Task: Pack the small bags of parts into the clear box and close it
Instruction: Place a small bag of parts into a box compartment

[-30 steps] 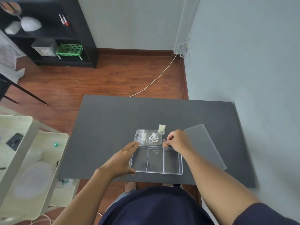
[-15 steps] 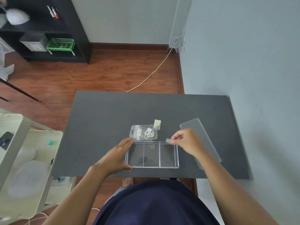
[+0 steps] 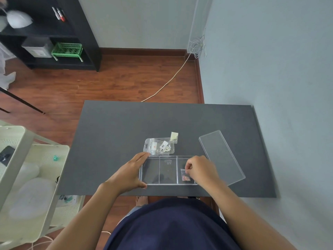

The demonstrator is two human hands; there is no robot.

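While the left hand [image 3: 130, 173] braces the clear box [image 3: 168, 170], the right hand [image 3: 201, 170] apparently pinches a small bag [image 3: 185, 175] into its right compartment; next, release and fetch the bags [image 3: 159, 146] beyond the box.

1. A room in a home is suggested, used as a small work corner.
2. A red-brown wooden floor [image 3: 111, 82] is laid up to plain pale walls [image 3: 270, 60] with a dark skirting board.
3. A black shelf unit [image 3: 84, 29] is set at the far left, where a green basket [image 3: 67, 49], marker pens [image 3: 58, 13] and a white rounded object are kept.
4. A dark grey table [image 3: 126, 134] is placed against the right wall.
5. A cream utility cart [image 3: 36, 170] is parked at the near left.
6. A pale cable [image 3: 167, 83] is run across the floor to the far corner.
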